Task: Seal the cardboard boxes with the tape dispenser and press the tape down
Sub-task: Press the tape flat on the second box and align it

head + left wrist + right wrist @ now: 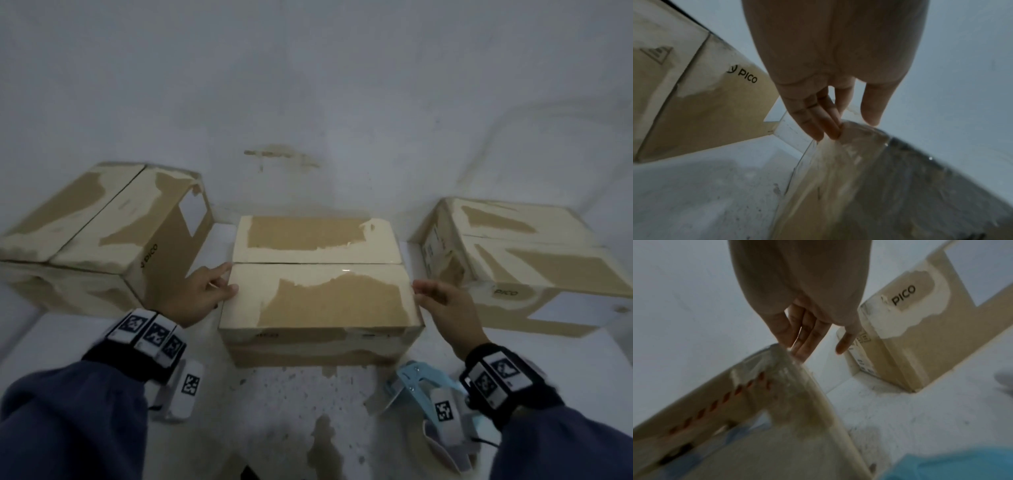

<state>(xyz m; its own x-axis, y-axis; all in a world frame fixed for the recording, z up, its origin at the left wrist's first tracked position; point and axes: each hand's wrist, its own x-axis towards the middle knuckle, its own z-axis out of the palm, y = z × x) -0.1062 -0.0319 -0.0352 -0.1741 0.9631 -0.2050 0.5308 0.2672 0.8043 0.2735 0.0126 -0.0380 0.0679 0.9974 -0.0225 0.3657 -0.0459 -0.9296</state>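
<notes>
Middle box [318, 294] on bench [291, 394], flaps closed. Left hand [202, 294] and right hand [445, 305], fingers straight, touch its left and right top edges. Blue tape dispenser [416, 380] lies on bench under right wrist, near box.

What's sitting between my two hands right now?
The middle cardboard box: the left hand touches its left top edge, the right hand is at its right edge. The head view shows it best. The blue tape dispenser lies nearer you, unheld.
</notes>
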